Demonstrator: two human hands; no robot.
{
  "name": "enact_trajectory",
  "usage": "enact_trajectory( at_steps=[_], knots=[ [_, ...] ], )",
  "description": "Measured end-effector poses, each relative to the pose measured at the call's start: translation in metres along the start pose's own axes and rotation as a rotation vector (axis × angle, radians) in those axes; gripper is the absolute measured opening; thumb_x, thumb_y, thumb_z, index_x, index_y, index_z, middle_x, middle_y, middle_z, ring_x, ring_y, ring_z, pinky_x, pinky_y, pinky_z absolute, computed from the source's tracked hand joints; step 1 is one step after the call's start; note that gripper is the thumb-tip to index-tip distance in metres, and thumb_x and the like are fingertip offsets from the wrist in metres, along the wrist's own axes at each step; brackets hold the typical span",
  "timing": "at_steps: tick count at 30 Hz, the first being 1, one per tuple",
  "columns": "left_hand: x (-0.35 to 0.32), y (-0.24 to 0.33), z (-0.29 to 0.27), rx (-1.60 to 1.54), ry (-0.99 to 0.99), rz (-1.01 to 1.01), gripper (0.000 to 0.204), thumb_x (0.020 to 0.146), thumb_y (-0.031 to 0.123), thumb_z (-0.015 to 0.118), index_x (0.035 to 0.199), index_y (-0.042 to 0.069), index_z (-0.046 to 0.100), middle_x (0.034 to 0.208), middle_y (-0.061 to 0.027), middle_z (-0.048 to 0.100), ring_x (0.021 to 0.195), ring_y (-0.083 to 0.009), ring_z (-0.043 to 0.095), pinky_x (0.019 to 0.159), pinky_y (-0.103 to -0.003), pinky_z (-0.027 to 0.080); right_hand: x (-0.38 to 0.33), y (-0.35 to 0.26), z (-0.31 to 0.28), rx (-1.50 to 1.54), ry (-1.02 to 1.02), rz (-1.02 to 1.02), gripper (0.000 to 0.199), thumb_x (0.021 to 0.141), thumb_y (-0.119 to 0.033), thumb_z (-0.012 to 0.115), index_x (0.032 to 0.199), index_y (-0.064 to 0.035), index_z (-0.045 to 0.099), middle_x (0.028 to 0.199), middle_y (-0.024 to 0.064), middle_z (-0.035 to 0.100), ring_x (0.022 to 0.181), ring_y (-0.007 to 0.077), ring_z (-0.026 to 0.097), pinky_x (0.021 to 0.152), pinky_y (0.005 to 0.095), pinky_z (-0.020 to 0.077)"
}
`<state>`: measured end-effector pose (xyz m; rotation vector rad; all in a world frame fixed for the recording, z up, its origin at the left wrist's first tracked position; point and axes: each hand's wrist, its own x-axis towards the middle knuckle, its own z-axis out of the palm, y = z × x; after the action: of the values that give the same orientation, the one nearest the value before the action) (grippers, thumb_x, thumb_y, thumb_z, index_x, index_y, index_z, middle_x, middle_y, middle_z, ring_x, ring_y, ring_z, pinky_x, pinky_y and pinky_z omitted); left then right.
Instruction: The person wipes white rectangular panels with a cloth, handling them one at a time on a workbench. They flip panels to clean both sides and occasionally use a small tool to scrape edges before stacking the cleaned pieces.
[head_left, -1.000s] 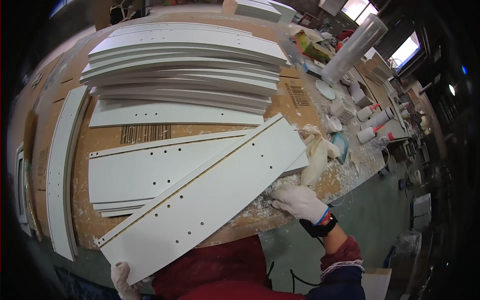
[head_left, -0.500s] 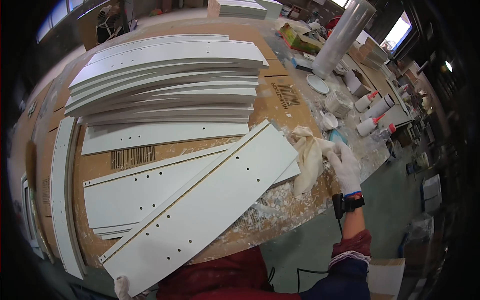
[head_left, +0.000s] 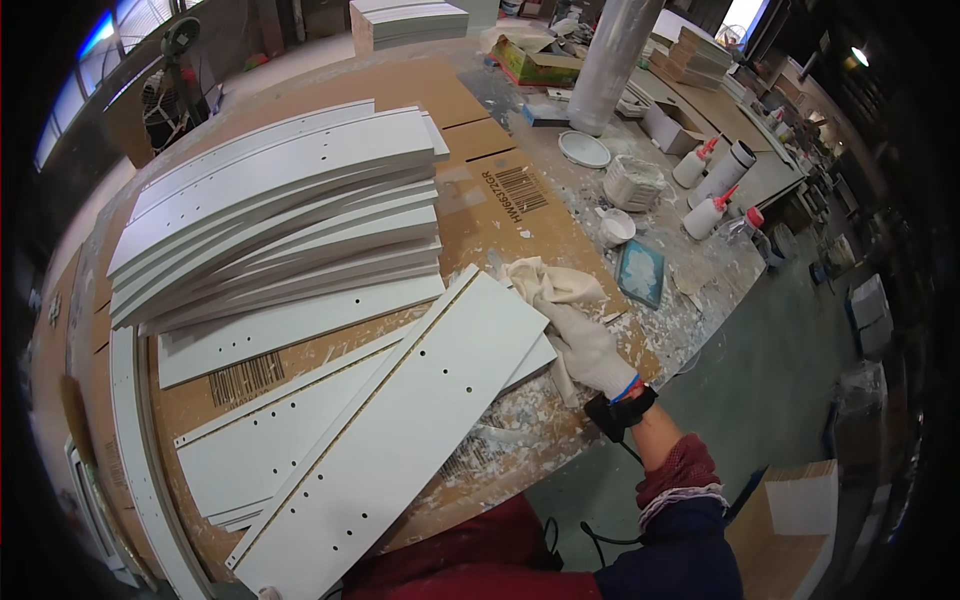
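Furniture workshop: stacked white panels [head_left: 270,215], glue bottles [head_left: 705,215]

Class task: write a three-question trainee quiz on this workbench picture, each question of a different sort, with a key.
1. True or false: the right hand presses a cloth at the end of the white panel.
2. Which lies beside the cloth? A) blue tray B) hammer C) drill
3. Fill in: the stack of panels is coloured ____.

Key: 1 true; 2 A; 3 white.
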<state>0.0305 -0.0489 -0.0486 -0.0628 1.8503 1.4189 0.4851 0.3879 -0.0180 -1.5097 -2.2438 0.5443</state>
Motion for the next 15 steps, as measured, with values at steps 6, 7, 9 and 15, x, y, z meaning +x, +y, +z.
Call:
enact_trajectory(
  at_steps=[6, 7, 9, 15],
  knots=[
    [0.001, 0.014, -0.002, -0.257, -0.097, -0.164, 0.038, 0.088, 0.029, 0.064, 0.118, 0.008, 0.054, 0.105, -0.0172, 0.063, 0.080, -0.0272, 0.063, 0.055, -0.031, 0.047, 0.011, 0.002, -0.033, 0.147, 0.042, 0.159, 0.035, 0.086, -0.013, 0.059, 0.120, -0.0075, 0.063, 0.111, 0.0146, 0.066, 0.104, 0.0281, 0.063, 0.091, 0.0334, 0.0483],
    [0.002, 0.017, 0.000, -0.302, -0.115, -0.183, 0.038, 0.088, 0.028, 0.064, 0.119, 0.008, 0.054, 0.105, -0.0177, 0.063, 0.079, -0.0272, 0.063, 0.054, -0.031, 0.047, 0.010, -0.001, -0.046, 0.144, 0.078, 0.194, 0.033, 0.086, -0.012, 0.058, 0.118, -0.0076, 0.064, 0.109, 0.0142, 0.067, 0.104, 0.0278, 0.063, 0.091, 0.0335, 0.0481],
    [0.001, 0.021, 0.005, -0.393, -0.151, -0.242, 0.038, 0.089, 0.027, 0.064, 0.120, 0.008, 0.053, 0.105, -0.0188, 0.064, 0.077, -0.0273, 0.064, 0.051, -0.029, 0.046, 0.001, 0.006, -0.063, 0.201, 0.143, 0.248, 0.037, 0.083, -0.011, 0.057, 0.119, -0.0065, 0.063, 0.107, 0.0146, 0.068, 0.101, 0.0280, 0.065, 0.089, 0.0336, 0.0493],
    [-0.012, 0.031, 0.015, -0.362, -0.085, -0.274, 0.036, 0.087, 0.024, 0.063, 0.119, 0.010, 0.053, 0.104, -0.0167, 0.064, 0.077, -0.0275, 0.064, 0.055, -0.032, 0.048, -0.035, 0.025, -0.092, 0.230, 0.112, 0.492, 0.040, 0.081, -0.012, 0.056, 0.120, -0.0069, 0.062, 0.116, 0.0156, 0.064, 0.109, 0.0293, 0.061, 0.094, 0.0355, 0.0467]
  ],
)
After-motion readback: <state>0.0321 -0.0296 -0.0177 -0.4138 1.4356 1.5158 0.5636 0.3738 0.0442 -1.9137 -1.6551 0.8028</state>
